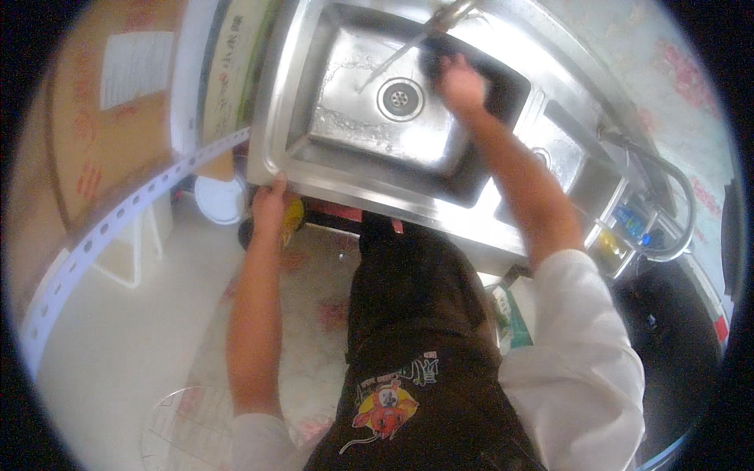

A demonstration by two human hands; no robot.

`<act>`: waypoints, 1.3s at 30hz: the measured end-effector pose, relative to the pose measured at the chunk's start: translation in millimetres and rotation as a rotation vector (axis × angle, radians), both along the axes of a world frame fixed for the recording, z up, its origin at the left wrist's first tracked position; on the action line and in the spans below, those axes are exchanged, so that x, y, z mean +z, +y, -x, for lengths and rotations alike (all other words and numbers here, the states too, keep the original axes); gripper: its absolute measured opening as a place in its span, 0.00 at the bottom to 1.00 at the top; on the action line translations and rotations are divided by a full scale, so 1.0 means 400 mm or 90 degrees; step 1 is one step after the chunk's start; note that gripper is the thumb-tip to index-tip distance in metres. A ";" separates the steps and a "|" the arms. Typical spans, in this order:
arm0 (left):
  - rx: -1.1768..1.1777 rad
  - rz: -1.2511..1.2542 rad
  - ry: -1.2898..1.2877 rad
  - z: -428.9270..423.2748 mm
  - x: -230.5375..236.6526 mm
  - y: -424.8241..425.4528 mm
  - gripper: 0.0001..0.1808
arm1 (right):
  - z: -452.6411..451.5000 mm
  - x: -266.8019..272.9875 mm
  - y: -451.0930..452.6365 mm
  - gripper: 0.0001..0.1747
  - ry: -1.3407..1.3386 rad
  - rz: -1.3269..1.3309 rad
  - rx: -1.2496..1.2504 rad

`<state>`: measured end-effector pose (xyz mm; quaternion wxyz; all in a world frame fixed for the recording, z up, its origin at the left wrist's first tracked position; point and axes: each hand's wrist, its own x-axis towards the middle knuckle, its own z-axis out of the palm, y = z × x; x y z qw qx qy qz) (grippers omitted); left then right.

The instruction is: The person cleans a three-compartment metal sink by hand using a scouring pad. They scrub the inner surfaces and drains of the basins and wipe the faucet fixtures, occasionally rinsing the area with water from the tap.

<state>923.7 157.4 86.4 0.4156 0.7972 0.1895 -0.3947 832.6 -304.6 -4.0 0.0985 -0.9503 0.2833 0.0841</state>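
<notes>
Before me is a stainless steel sink (359,141) with a round drain strainer (400,99) in its basin floor. From the metal faucet (452,16) at the back, a thin stream of water (392,59) runs into the basin. My right hand (462,85) reaches to the basin's back right wall, blurred. A dark blurred patch (431,62) lies at its fingers; whether that is a held thing or shadow is unclear. At the front left corner my left hand (272,203) grips the sink's rim, thumb on top, the other fingers mostly hidden.
A smaller basin (551,135) adjoins on the right, with a wire rack (618,229) holding bottles beside it. Cardboard boxes (118,141) and a perforated metal upright (121,209) stand left. A white round lid (219,199) and a yellow item (293,215) sit below the left corner.
</notes>
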 end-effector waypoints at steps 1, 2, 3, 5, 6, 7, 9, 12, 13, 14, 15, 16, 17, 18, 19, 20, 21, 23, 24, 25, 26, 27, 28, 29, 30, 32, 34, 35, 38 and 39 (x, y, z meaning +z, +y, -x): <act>0.048 0.065 0.034 0.002 0.009 -0.018 0.33 | -0.016 -0.058 0.027 0.17 -0.065 0.035 -0.043; 0.050 0.061 0.029 0.010 0.023 -0.020 0.33 | -0.091 -0.042 0.098 0.16 -0.176 -0.250 -0.411; 0.044 0.042 0.011 0.015 0.034 -0.039 0.32 | -0.117 -0.068 0.143 0.17 -0.161 -0.198 -0.244; 0.021 0.031 -0.004 0.010 0.042 -0.075 0.32 | -0.156 -0.133 0.214 0.19 -0.177 -0.087 -0.021; 0.025 0.001 -0.018 0.007 0.052 -0.026 0.31 | -0.234 -0.027 0.324 0.17 -0.139 -0.367 -0.178; -0.011 0.008 -0.014 0.002 0.047 -0.059 0.31 | -0.228 -0.073 0.353 0.18 -0.074 -0.278 -0.138; -0.008 0.010 -0.005 0.002 0.029 -0.041 0.31 | -0.188 -0.049 0.451 0.22 -0.111 -0.403 -0.067; 0.010 -0.012 -0.041 0.007 -0.043 0.104 0.30 | -0.096 0.061 0.537 0.20 -0.049 -0.455 0.082; 0.027 -0.014 0.000 0.019 -0.008 0.026 0.29 | -0.039 0.068 0.479 0.19 0.042 -0.451 0.084; 0.038 -0.015 0.033 0.023 0.057 -0.071 0.29 | 0.002 0.094 0.404 0.19 0.122 -0.444 0.077; 0.032 -0.008 0.019 0.026 0.074 -0.083 0.29 | 0.040 0.022 0.379 0.17 0.102 -0.432 -0.044; 0.058 0.054 -0.013 0.030 0.069 -0.090 0.28 | 0.149 -0.103 0.322 0.16 0.011 -0.244 0.185; 0.104 0.097 -0.056 0.035 0.072 -0.067 0.27 | 0.159 -0.042 0.280 0.17 0.110 -0.270 0.211; 0.099 0.047 -0.028 0.032 0.095 -0.110 0.27 | 0.218 -0.066 0.196 0.18 0.246 -0.275 0.177; 0.105 0.053 -0.041 0.027 0.091 -0.098 0.27 | 0.225 -0.058 0.162 0.18 0.191 -0.243 0.095; 0.079 0.053 -0.035 0.020 0.064 -0.059 0.27 | 0.232 -0.050 0.128 0.19 0.121 -0.219 0.014; 0.049 0.054 -0.022 0.017 0.040 -0.035 0.26 | 0.199 -0.054 0.107 0.20 0.206 -0.143 0.017; -0.070 -0.035 -0.049 0.009 0.045 -0.024 0.25 | 0.110 -0.034 0.110 0.21 0.070 -0.111 -0.079; 0.019 0.036 -0.027 0.016 0.026 0.000 0.24 | 0.055 -0.066 0.116 0.22 -0.029 -0.083 -0.076; 0.099 0.110 0.008 0.025 0.007 0.003 0.22 | 0.011 -0.129 0.119 0.23 -0.120 -0.047 -0.079; 0.075 0.127 0.031 0.024 -0.003 -0.053 0.22 | 0.036 -0.220 0.083 0.21 -0.346 0.082 -0.044; 0.096 0.101 0.020 0.020 0.024 -0.016 0.21 | -0.061 -0.175 0.177 0.20 -0.327 -0.153 -0.148; 0.099 0.101 0.022 0.027 0.036 0.011 0.21 | -0.143 -0.104 0.251 0.21 -0.294 -0.341 -0.280; 0.092 0.107 0.023 0.027 0.042 -0.003 0.24 | -0.140 -0.108 0.273 0.21 -0.260 -0.336 -0.230; 0.079 0.116 0.023 0.020 0.044 -0.030 0.28 | -0.129 -0.118 0.285 0.21 -0.229 -0.329 -0.186; 0.026 0.103 0.021 0.020 0.049 -0.031 0.28 | -0.078 -0.091 0.325 0.18 -0.155 -0.330 -0.034; -0.017 0.078 0.011 0.007 0.044 -0.013 0.29 | -0.038 -0.025 0.314 0.17 -0.075 -0.324 -0.022; 0.016 0.113 0.026 0.007 0.031 -0.005 0.30 | -0.005 0.010 0.294 0.19 0.011 -0.321 -0.009; 0.048 0.164 0.051 0.010 0.011 -0.003 0.33 | 0.131 0.143 0.160 0.23 -0.171 -0.195 -0.150; 0.048 0.174 0.062 0.016 0.005 -0.002 0.34 | 0.162 0.259 0.116 0.23 -0.185 -0.139 -0.219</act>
